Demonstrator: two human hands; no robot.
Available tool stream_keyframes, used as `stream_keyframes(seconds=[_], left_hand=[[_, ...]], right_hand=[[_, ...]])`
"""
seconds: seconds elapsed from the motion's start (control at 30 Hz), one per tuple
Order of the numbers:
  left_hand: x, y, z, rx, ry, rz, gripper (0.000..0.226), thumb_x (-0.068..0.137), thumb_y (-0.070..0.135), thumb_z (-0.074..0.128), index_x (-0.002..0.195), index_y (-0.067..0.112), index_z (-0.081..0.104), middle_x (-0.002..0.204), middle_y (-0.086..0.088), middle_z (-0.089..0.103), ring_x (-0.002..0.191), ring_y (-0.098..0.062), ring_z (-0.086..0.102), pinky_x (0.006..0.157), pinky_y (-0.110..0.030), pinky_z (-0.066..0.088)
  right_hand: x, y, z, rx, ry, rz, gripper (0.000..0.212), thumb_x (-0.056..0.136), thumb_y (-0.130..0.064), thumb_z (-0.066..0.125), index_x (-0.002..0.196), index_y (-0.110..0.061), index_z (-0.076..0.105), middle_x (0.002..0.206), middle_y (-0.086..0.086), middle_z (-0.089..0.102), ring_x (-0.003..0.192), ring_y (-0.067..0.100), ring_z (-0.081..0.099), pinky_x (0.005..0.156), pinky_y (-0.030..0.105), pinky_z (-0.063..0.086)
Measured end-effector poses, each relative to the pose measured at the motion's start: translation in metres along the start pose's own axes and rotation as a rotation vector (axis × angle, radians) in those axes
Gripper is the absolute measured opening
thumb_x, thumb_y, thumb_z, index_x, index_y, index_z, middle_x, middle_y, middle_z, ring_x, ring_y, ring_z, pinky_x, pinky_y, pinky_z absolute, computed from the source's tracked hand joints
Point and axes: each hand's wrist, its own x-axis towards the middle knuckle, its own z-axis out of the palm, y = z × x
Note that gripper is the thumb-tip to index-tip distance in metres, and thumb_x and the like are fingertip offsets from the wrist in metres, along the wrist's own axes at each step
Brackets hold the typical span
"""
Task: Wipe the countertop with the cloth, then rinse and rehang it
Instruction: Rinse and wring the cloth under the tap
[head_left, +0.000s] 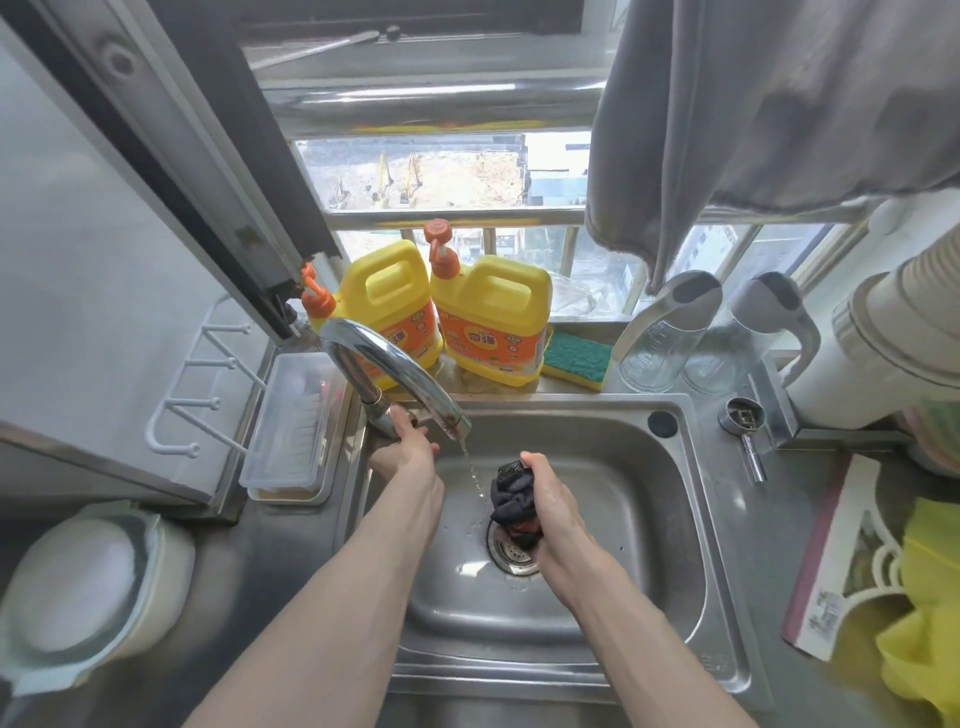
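Labels on detergent bottles (493, 322) unreadable

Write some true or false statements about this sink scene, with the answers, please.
1. The right grip holds a dark cloth over the sink. True.
2. The tap is dry. False: a thin stream of water runs from it.
3. The left grip holds the sponge. False: it holds the tap's base; the sponge lies behind the sink.
4. Two yellow bottles stand behind the sink. True.
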Motion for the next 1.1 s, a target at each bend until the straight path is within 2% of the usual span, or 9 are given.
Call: stream_keyframes(seconds=[0.13,0.2,0.4,0.53,0.63,0.77,0.93,1.0,1.1], left_hand=[[-0.01,-0.003,-0.004,-0.057,0.001,0.067,0.041,0.096,0.049,0.06,0.077,0.013,0.056,0.093,-0.007,0.072,0.055,-0.012,0.053,0.052,-0.022,0.043],[-0.01,-0.006,-0.002,-0.085,-0.004,0.064,0.041,0.096,0.048,0.06,0.07,0.018,0.05,0.09,-0.005,0.068,0.055,-0.011,0.052,0.053,-0.023,0.043],[-0.013,-0.013,-0.005,-0.108,-0.028,0.085,0.049,0.094,0.054,0.06,0.074,0.01,0.064,0.066,0.0,0.063,0.054,-0.011,0.052,0.051,-0.023,0.041],[-0.014,-0.014,-0.005,-0.113,-0.029,0.074,0.057,0.092,0.059,0.059,0.082,0.005,0.072,0.062,-0.005,0.063,0.053,-0.013,0.054,0.052,-0.025,0.038],[-0.013,-0.011,-0.004,-0.131,-0.007,0.049,0.052,0.092,0.055,0.061,0.077,0.006,0.069,0.059,-0.003,0.06,0.052,-0.013,0.052,0.051,-0.023,0.038],[-0.014,-0.005,-0.001,-0.138,0.01,0.016,0.048,0.095,0.046,0.064,0.063,0.012,0.054,0.059,-0.001,0.055,0.051,-0.011,0.048,0.051,-0.021,0.038],[-0.016,-0.004,-0.001,-0.147,0.009,0.032,0.047,0.096,0.044,0.063,0.062,0.014,0.05,0.047,0.003,0.055,0.051,-0.011,0.045,0.05,-0.021,0.036],[-0.016,-0.003,-0.005,-0.13,-0.046,0.01,0.045,0.093,0.05,0.064,0.069,0.013,0.058,0.059,0.001,0.062,0.053,-0.01,0.051,0.057,-0.023,0.042],[-0.008,-0.012,-0.016,-0.087,-0.209,-0.079,0.046,0.09,0.053,0.065,0.094,0.007,0.069,0.077,-0.002,0.069,0.062,-0.012,0.063,0.056,-0.023,0.047]], right_hand=[[-0.001,-0.003,-0.005,0.012,-0.023,-0.008,0.046,0.103,-0.033,0.055,0.061,-0.015,0.05,0.041,0.005,0.052,0.028,0.012,0.047,0.041,0.02,0.039],[-0.001,-0.005,-0.005,0.006,-0.031,-0.013,0.047,0.103,-0.033,0.054,0.06,-0.016,0.049,0.04,0.004,0.05,0.028,0.011,0.046,0.037,0.018,0.036],[0.003,-0.01,-0.005,-0.003,-0.065,-0.002,0.045,0.103,-0.036,0.049,0.062,-0.019,0.047,0.04,0.0,0.049,0.028,0.01,0.044,0.045,0.022,0.034],[0.005,-0.01,-0.004,-0.022,-0.038,-0.024,0.045,0.103,-0.037,0.052,0.061,-0.018,0.053,0.04,0.002,0.052,0.029,0.012,0.048,0.056,0.028,0.037],[0.005,-0.01,-0.002,-0.04,-0.035,-0.041,0.046,0.102,-0.037,0.053,0.061,-0.018,0.057,0.042,0.003,0.055,0.034,0.014,0.05,0.057,0.028,0.04],[0.001,-0.011,0.001,-0.034,-0.022,-0.062,0.044,0.102,-0.036,0.056,0.066,-0.013,0.064,0.048,0.01,0.06,0.049,0.024,0.053,0.059,0.031,0.04],[0.0,-0.011,0.002,-0.012,-0.047,-0.065,0.041,0.103,-0.035,0.055,0.069,-0.012,0.06,0.051,0.008,0.058,0.053,0.023,0.048,0.059,0.03,0.033],[0.001,-0.011,0.001,-0.025,-0.048,-0.079,0.04,0.103,-0.036,0.056,0.071,-0.013,0.059,0.051,0.008,0.06,0.051,0.023,0.05,0.059,0.03,0.036],[0.007,-0.007,-0.002,-0.018,-0.08,-0.089,0.04,0.102,-0.039,0.056,0.07,-0.015,0.061,0.056,0.006,0.063,0.049,0.022,0.056,0.059,0.031,0.043]])
